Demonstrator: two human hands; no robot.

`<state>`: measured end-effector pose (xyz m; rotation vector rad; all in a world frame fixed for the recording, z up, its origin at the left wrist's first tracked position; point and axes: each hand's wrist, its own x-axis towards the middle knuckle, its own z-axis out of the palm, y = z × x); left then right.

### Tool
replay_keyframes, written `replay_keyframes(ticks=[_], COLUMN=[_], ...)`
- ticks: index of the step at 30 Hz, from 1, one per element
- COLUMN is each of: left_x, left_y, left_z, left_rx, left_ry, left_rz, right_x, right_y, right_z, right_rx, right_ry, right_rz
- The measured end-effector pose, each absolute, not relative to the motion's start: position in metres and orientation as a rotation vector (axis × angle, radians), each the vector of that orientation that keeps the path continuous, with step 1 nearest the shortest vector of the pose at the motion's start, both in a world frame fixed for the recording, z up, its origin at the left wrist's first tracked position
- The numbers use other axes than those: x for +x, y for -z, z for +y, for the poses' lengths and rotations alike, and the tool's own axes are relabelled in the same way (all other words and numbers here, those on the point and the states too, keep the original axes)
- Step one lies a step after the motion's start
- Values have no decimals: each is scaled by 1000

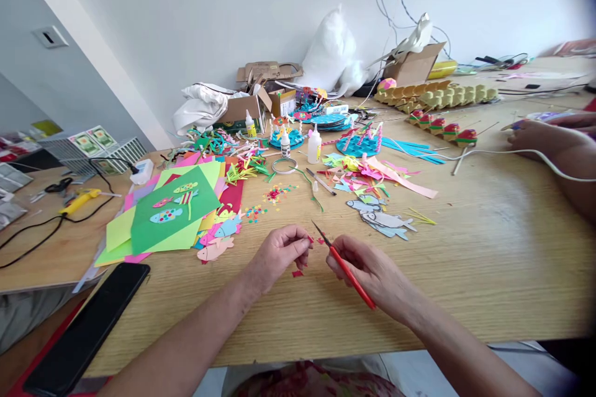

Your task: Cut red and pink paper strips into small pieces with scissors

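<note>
My right hand is closed round red-handled scissors, whose dark blades point up and to the left. Just left of the blades, my left hand pinches a small piece of red paper between thumb and fingers. A red paper scrap lies on the table below the left fingers, and another tiny red bit rests close to the blade. Paper fish in grey and blue lie beyond my right hand. Past my left hand are small coloured paper dots.
Stacked coloured paper with decorated fish lies at left, beside a black phone and yellow glue gun. Glue bottles stand mid-table. Egg cartons are at the back. Another person's hand is at right, near a white cable.
</note>
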<state>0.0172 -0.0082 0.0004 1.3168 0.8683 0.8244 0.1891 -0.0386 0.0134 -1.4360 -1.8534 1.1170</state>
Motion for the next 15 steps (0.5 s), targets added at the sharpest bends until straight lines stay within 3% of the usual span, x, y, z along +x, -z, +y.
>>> replay_keyframes(ticks=[15], left_x=[15], left_y=[-5], left_z=[-11], left_rx=[1264], left_ry=[-760], left_rz=[840], right_x=[197], right_y=[-15], right_z=[-53], right_rx=[-1496], right_ry=[-1012], right_rz=[-2079])
